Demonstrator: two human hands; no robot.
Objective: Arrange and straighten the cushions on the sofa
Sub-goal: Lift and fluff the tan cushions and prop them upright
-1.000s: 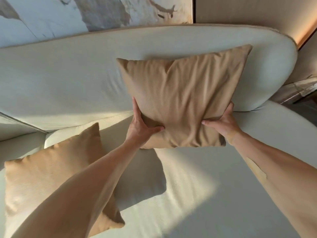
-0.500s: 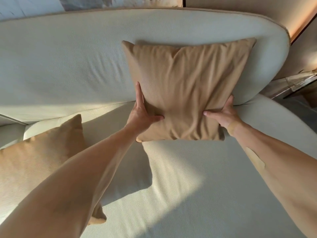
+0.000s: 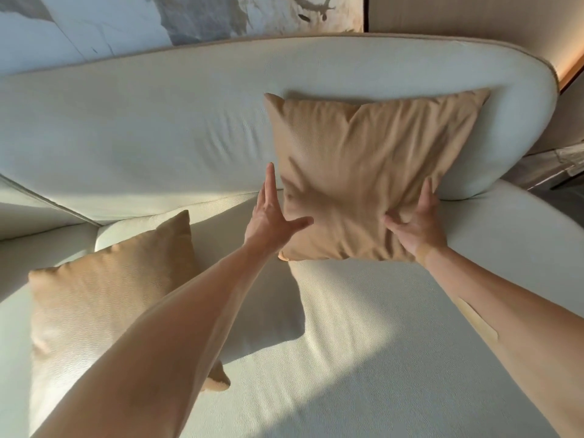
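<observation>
Tan cushion (image 3: 373,172) stands upright on sofa (image 3: 158,137) seat, leant vs backrest near R end. L grip (image 3: 271,213) is flat, fingers straight, squaring its L edge. R grip (image 3: 417,226) pinches the lower R edge, prob. to steady it; 2nd cushion (image 3: 110,295) lies slumped at L, not yet done.

Soft, matt woven cloth on the upright tan square cloth cushion (image 3: 373,172), creased in loose folds and dented near its lower edge. Same matt tan cloth on the second tan square cushion lying at the left (image 3: 104,298), smoother-faced, with a fine grain. Pebbled, leather-like upholstery on the curved cream sofa (image 3: 158,137), matt with a faint lustre where sunlit, puckered slightly across the backrest, edged along the top in thin tan piping. Behind, a smooth grey-and-white marble-look wall panel (image 3: 94,23), lightly glossy.
</observation>
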